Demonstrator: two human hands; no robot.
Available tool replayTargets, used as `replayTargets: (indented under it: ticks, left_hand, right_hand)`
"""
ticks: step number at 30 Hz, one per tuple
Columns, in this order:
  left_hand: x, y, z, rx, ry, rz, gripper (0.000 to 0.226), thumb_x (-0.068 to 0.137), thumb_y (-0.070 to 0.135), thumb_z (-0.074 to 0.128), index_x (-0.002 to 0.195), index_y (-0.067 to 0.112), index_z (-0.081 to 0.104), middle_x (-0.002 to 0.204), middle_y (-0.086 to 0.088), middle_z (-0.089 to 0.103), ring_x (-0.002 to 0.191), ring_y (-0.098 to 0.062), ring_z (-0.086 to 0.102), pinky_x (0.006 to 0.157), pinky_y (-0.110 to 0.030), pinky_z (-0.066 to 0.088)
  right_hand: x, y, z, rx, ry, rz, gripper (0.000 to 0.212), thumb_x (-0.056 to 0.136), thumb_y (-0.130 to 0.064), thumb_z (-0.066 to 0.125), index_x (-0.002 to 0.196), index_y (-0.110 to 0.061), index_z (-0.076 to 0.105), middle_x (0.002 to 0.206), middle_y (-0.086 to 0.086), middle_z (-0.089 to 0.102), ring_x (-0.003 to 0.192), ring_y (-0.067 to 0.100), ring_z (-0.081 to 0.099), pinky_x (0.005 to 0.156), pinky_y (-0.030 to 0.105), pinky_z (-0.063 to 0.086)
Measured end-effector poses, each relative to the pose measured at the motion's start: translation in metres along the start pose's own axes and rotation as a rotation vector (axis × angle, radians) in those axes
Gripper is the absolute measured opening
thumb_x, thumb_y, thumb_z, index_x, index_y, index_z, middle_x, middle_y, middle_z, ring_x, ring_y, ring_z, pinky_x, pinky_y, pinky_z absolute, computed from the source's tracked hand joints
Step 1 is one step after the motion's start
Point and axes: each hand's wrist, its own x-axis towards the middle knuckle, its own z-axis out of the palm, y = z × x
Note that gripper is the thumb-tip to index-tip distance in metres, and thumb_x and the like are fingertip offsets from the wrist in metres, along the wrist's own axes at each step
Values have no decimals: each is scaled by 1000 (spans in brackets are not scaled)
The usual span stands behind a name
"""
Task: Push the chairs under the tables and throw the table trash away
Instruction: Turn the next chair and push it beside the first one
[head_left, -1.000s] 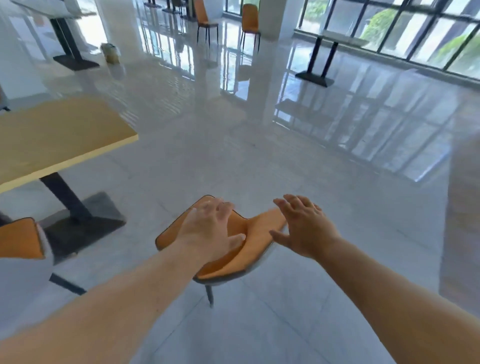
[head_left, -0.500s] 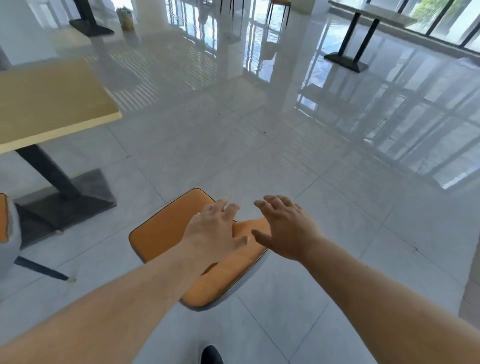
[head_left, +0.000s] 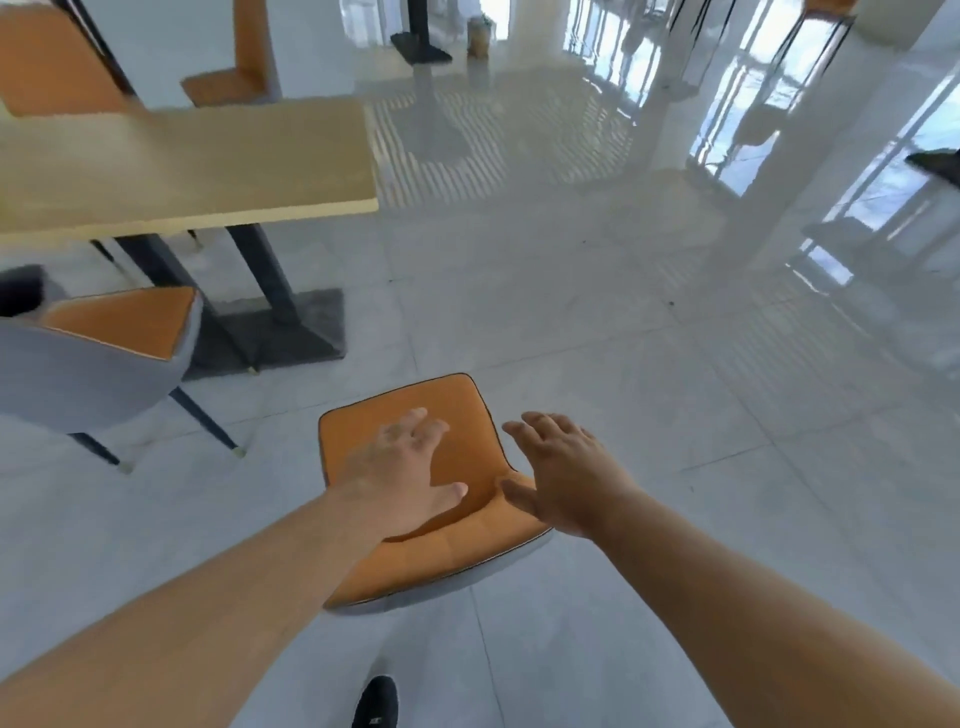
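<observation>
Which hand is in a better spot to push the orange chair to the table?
Probably the left hand: it lies flat over the chair, while the right hand hovers off its edge.

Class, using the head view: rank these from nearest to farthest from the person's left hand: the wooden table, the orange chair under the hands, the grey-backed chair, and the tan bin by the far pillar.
1. Orange chair, directly under the left hand.
2. Grey-backed chair, to the left.
3. Wooden table, ahead-left.
4. Tan bin, far ahead.
</observation>
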Motion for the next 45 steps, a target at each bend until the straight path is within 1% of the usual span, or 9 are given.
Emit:
replayTargets:
  ticks: [2, 6, 8, 11, 14, 20, 24, 35, 45]
  left_hand:
    - [-22, 7, 9, -25, -26, -109, 88, 87, 81, 54, 158, 40, 21, 173, 5, 14, 155, -26, 26, 114, -53, 40]
    - [-62, 15, 41, -73, -240, -321, 110, 71, 98, 48, 161, 43, 15, 175, 3, 4, 155, -30, 19, 115, -58, 38]
    - [-78, 18, 60, -81, -314, -369, 112, 67, 99, 51, 160, 44, 20, 172, 3, 15, 152, -30, 27, 114, -54, 39]
    - [-94, 17, 88, -87, -212, -341, 90, 80, 81, 63, 155, 44, 32, 155, 8, 42, 141, -24, 39, 111, -43, 41]
    - [-96, 8, 98, -176, -61, -309, 61, 93, 57, 68, 147, 42, 45, 140, 9, 54, 131, -21, 46, 105, -43, 47]
    - [-98, -11, 100, -242, -15, -291, 43, 96, 53, 65, 135, 38, 56, 122, 7, 62, 115, -20, 53, 95, -45, 54]
    - [-95, -44, 90, -261, -20, -294, 43, 98, 50, 64, 137, 36, 56, 126, 5, 62, 117, -21, 53, 100, -44, 51]
    - [-74, -171, 58, -273, 17, -309, 50, 98, 49, 66, 144, 37, 51, 135, 7, 57, 125, -19, 50, 104, -44, 51]
    - [20, -292, 6, -294, 17, -308, 51, 96, 45, 71, 143, 39, 51, 136, 11, 56, 124, -15, 51, 105, -41, 50]
  right_hand:
    - [-6, 9, 4, 20, -21, -76, 80, 97, -69, 47, 161, -26, 26, 167, 3, 32, 152, 28, 28, 121, 47, 30]
    - [-32, 24, 24, 12, -135, -221, 88, 89, -78, 48, 160, -33, 21, 169, -2, 27, 152, 27, 26, 119, 54, 33]
    - [-41, 30, 38, -9, -232, -248, 90, 86, -78, 52, 159, -38, 19, 169, -4, 26, 153, 27, 26, 116, 55, 38]
    - [-44, 29, 61, -24, -302, -230, 81, 91, -61, 62, 158, -37, 23, 161, -8, 35, 150, 28, 27, 107, 50, 49]
    - [-30, 19, 75, 20, -289, -194, 61, 101, -36, 58, 157, -36, 34, 155, -9, 45, 144, 31, 32, 108, 48, 48]
    - [-5, -8, 92, -33, -288, -170, 49, 101, -22, 55, 146, -39, 46, 140, -7, 54, 133, 34, 43, 105, 46, 48]
    - [15, -34, 92, -40, -288, -181, 50, 102, -23, 54, 148, -39, 44, 146, -8, 51, 136, 33, 42, 107, 46, 47]
    - [105, -132, 93, -1, -241, -229, 47, 100, -26, 58, 144, -40, 46, 136, -7, 55, 130, 31, 46, 99, 44, 50]
    - [244, -189, 71, 30, -217, -271, 43, 103, -27, 57, 144, -36, 46, 130, -6, 56, 123, 28, 49, 94, 43, 54]
